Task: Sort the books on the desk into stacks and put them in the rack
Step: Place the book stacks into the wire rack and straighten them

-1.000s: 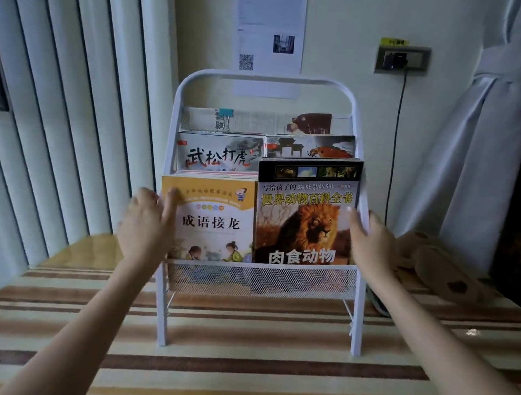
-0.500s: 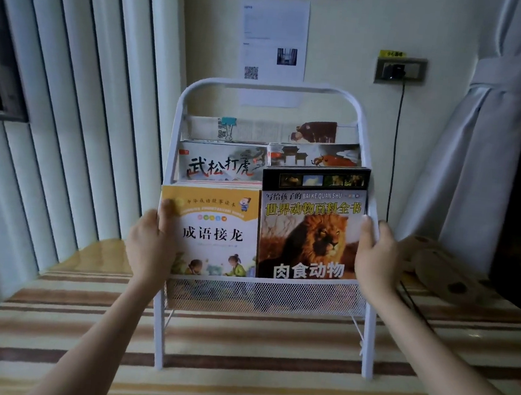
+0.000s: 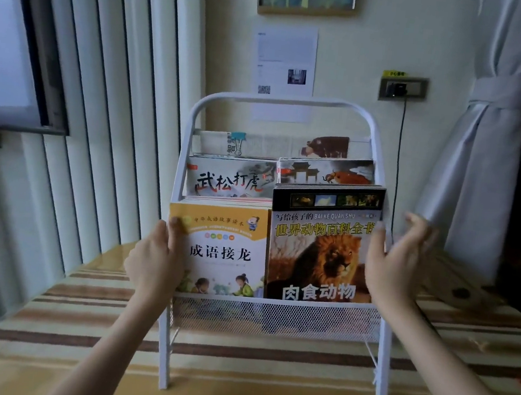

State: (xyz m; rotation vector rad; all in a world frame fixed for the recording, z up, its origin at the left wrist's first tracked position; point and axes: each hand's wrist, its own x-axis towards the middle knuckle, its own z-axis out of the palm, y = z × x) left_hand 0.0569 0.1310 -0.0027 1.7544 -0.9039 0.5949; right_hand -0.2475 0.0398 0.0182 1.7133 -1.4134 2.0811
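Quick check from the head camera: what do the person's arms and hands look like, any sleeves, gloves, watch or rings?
Both forearms are bare as far as the frame shows; no sleeve edge is in view. The left hand and right hand wear no gloves. No watch, bracelet or ring shows at the wrists or on the fingers, though the right hand is slightly blurred. No cables or markings on either arm.

One white rack (image 3: pixel 289 103) stands on the counter (image 3: pixel 236 367) holding five visible book covers in three rows, two in front, two in the middle and one at the back, with two hands, left (image 3: pixel 154 258) and right (image 3: pixel 397 261), beside it.
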